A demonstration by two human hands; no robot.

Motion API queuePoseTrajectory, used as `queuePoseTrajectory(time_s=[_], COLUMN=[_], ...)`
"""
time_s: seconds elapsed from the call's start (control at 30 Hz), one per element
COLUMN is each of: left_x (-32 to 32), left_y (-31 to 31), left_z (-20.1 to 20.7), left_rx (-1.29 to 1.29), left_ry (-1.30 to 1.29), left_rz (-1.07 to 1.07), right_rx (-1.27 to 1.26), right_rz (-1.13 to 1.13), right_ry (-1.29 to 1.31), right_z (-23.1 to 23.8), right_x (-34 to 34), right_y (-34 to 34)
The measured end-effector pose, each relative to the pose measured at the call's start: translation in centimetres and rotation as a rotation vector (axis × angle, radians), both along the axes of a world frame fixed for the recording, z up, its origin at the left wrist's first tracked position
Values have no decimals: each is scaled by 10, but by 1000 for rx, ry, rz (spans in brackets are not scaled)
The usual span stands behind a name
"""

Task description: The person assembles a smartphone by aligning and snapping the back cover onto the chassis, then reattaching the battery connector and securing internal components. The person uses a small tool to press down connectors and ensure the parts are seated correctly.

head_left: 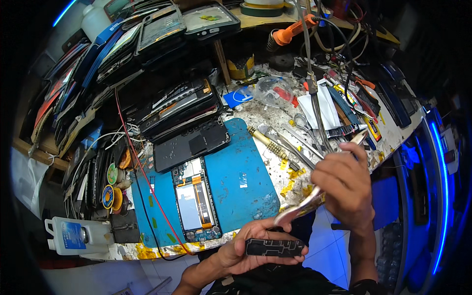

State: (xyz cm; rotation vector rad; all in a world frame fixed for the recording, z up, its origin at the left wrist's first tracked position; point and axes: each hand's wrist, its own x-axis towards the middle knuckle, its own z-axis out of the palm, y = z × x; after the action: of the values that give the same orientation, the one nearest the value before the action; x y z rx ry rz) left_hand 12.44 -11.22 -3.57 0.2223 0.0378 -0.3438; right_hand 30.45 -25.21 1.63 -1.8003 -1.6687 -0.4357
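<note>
My left hand (236, 253) is palm up near the bench's front edge, fingers curled around a small black phone part (275, 248) with pale line-like edges and cut-outs. Above it, my right hand (344, 184) grips a long pale tool (307, 199) that looks like a brush. The tool's broad end comes down by the left fingers; whether it touches the part I cannot tell. An opened phone (196, 204) with its battery and orange flex cable exposed lies on the blue mat (246, 196), left of both hands.
Stacked phone parts (191, 142) rise behind the mat. Tools, tweezers and cables crowd the bench at right, below an orange-handled tool (294, 32). A red cable (142, 167) crosses the mat's left side. A white plastic jug (78, 236) stands at the left front.
</note>
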Motion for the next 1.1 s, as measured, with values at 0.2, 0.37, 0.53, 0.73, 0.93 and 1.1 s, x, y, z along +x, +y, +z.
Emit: queuePoseTrajectory(time_s=[0.2, 0.37, 0.53, 0.73, 0.93, 1.1], left_x=[-3, -9, -8, -6, -5, -4], left_y=[5, 5, 5, 9, 7, 8], left_z=[-3, 0, 0, -4, -7, 3], left_rx=[-17, -40, -66, -37, -122, -3], left_ry=[-65, -47, -45, -2, -108, -95], left_rz=[-1, 40, 60, 71, 96, -22], right_rx=[-88, -126, -89, -17, 43, 28], right_rz=[-84, 165, 145, 33, 134, 29], right_ry=[-89, -41, -47, -172, -71, -47], right_z=[2, 9, 11, 13, 10, 11], right_x=[7, 4, 9, 11, 13, 7], right_y=[9, 8, 5, 3, 2, 12])
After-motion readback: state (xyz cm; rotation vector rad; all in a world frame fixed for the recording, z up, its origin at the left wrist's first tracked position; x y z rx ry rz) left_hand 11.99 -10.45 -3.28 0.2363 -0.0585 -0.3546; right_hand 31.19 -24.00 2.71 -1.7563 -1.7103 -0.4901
